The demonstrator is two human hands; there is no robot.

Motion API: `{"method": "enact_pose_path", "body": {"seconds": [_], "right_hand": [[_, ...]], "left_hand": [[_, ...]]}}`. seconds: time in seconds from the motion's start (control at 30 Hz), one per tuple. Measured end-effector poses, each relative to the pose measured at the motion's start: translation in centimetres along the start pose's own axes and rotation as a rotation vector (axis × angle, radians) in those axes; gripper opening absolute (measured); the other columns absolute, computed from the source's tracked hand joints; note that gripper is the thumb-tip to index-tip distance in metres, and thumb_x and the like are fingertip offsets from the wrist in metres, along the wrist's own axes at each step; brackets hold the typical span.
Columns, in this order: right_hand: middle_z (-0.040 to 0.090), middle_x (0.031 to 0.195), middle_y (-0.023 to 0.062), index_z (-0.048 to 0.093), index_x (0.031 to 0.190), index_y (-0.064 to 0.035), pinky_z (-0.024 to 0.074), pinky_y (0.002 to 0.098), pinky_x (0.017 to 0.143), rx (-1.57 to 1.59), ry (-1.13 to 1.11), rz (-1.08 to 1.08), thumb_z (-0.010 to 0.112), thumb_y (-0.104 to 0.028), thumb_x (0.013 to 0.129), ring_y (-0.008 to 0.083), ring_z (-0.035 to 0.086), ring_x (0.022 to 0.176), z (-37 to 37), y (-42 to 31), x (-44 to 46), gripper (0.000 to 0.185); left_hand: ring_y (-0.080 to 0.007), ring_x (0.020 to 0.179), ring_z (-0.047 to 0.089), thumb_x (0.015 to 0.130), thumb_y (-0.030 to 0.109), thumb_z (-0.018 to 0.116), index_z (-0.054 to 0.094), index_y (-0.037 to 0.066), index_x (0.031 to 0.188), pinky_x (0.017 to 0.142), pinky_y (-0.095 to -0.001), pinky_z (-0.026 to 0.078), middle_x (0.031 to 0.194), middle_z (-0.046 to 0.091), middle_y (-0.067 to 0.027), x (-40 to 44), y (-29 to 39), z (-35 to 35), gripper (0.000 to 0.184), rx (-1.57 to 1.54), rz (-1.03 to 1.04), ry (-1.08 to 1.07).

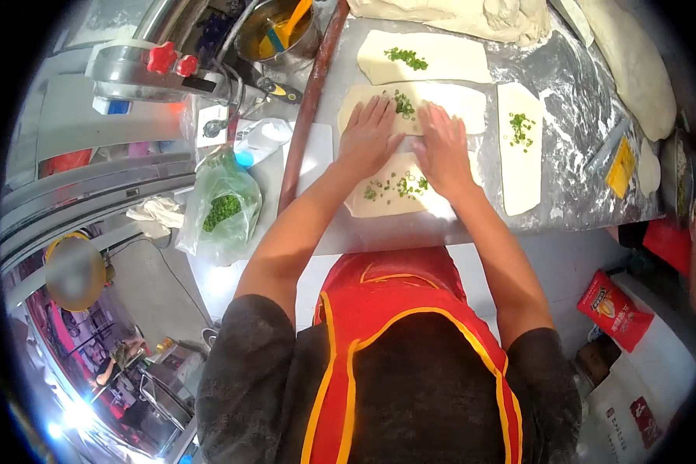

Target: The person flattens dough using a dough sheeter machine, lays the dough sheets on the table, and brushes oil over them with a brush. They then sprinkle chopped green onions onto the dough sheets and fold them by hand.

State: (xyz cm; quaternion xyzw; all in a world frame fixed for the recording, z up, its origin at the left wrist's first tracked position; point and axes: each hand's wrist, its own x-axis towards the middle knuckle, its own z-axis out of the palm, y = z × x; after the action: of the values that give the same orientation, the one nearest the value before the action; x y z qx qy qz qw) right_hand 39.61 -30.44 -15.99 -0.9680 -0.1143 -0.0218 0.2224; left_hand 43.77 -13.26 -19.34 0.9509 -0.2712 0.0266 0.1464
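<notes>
My left hand (pixel 370 138) lies spread on the left part of the middle dough sheet (pixel 472 108), left of its chopped green onion (pixel 404 105). On the right of that onion, my right hand (pixel 444 147) rests with its fingers stretched over the same sheet. Both hands are open. Nearer my body is another dough sheet (pixel 375 203) with scattered green onion, its upper edge partly behind my hands. Beyond the middle sheet lies a third one (pixel 460 62) with a green pile. An upright strip of dough (pixel 520 178) with onion sits to the right.
Large dough masses lie at the back (pixel 448 15) and right (pixel 630 66) of the floury metal table (pixel 572 193). A yellow scraper (pixel 620 168) is at the right. Left are a bag of green onion (pixel 223 213), a metal pot (pixel 247 42) and a wooden rod (pixel 305 127).
</notes>
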Motion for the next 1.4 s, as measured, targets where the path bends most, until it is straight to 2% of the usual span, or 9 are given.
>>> {"method": "enact_pose_path", "body": {"seconds": [0.1,0.2,0.4,0.57,0.77,0.9,1.03,1.23,1.4], "right_hand": [[0.033,0.139,0.0133,0.037,0.132,-0.0034,0.016,0.0508,0.106,-0.077,-0.016,-0.116,0.05,-0.028,0.088,0.0271,0.028,0.131,2.6,0.0,2.7,0.052],[0.034,0.138,0.0119,0.036,0.132,-0.0036,0.015,0.0525,0.106,-0.152,-0.044,-0.205,0.05,-0.032,0.088,0.0262,0.028,0.131,4.4,-0.3,3.3,0.054],[0.031,0.141,0.0124,0.036,0.133,-0.0046,0.0129,0.0554,0.105,-0.166,-0.065,-0.079,0.05,-0.031,0.088,0.0278,0.024,0.133,1.8,1.4,2.3,0.055],[0.031,0.141,0.0119,0.035,0.134,-0.0047,0.0102,0.056,0.106,-0.203,-0.046,-0.012,0.052,-0.034,0.087,0.0277,0.022,0.133,1.2,2.3,1.3,0.058],[0.031,0.141,0.0108,0.036,0.133,-0.0038,0.017,0.0553,0.104,-0.132,0.037,-0.029,0.049,-0.033,0.088,0.0252,0.026,0.131,0.1,3.0,5.9,0.055],[0.034,0.139,0.0085,0.038,0.133,-0.0063,0.0177,0.0546,0.104,-0.317,0.044,-0.232,0.044,-0.038,0.09,0.0225,0.029,0.129,2.4,4.1,10.8,0.054],[0.034,0.14,0.0059,0.036,0.136,-0.0108,0.0119,0.0553,0.106,-0.29,-0.03,-0.215,0.043,-0.04,0.09,0.0222,0.026,0.132,2.6,5.4,12.3,0.055],[0.03,0.143,0.0075,0.034,0.136,-0.011,0.0116,0.0556,0.106,-0.296,-0.02,-0.073,0.047,-0.04,0.089,0.0249,0.024,0.133,0.2,9.4,12.0,0.057],[0.03,0.143,0.0081,0.035,0.135,-0.0086,0.012,0.0557,0.106,-0.264,0.024,0.014,0.048,-0.039,0.089,0.0272,0.024,0.133,-0.3,9.8,11.9,0.056]], "left_hand": [[-0.0277,0.132,0.027,0.089,0.032,0.047,0.035,0.003,0.133,0.109,-0.043,0.017,0.14,0.033,-0.0134,-1.7,-0.6,-1.4,0.054,-0.021,-0.016,-0.109],[-0.0284,0.131,0.028,0.087,0.03,0.051,0.037,0.004,0.132,0.108,-0.0449,0.018,0.139,0.035,-0.0131,-2.7,-1.5,-2.0,0.054,-0.008,-0.053,-0.08],[-0.0282,0.131,0.028,0.087,0.031,0.051,0.042,0.005,0.129,0.107,-0.047,0.019,0.137,0.037,-0.0115,-1.8,-1.9,-2.2,0.05,-0.048,-0.09,0.007],[-0.0285,0.132,0.027,0.086,0.028,0.051,0.043,0.009,0.129,0.108,-0.0454,0.019,0.137,0.038,-0.0097,-0.1,-0.5,-1.0,0.048,-0.075,0.028,-0.022],[-0.0294,0.131,0.028,0.088,0.023,0.046,0.041,0.006,0.129,0.107,-0.0448,0.021,0.136,0.038,-0.0131,4.5,-1.5,-0.8,0.045,-0.028,-0.029,0.048],[-0.0287,0.13,0.03,0.088,0.02,0.046,0.039,0.003,0.13,0.107,-0.0428,0.022,0.136,0.038,-0.0144,9.0,-3.2,0.2,0.046,0.006,-0.144,0.137],[-0.0269,0.13,0.031,0.088,0.02,0.046,0.038,0.006,0.132,0.107,-0.0412,0.022,0.137,0.038,-0.0112,10.2,-4.0,0.2,0.047,-0.062,-0.132,0.044],[-0.0261,0.131,0.028,0.092,0.026,0.04,0.034,0.014,0.136,0.108,-0.0411,0.021,0.141,0.033,-0.0079,11.1,-2.8,0.9,0.046,-0.027,-0.056,-0.05],[-0.0257,0.132,0.026,0.092,0.028,0.041,0.034,0.014,0.136,0.108,-0.0424,0.02,0.141,0.033,-0.0075,9.7,-3.3,-0.3,0.046,0.046,-0.06,-0.068]]}}
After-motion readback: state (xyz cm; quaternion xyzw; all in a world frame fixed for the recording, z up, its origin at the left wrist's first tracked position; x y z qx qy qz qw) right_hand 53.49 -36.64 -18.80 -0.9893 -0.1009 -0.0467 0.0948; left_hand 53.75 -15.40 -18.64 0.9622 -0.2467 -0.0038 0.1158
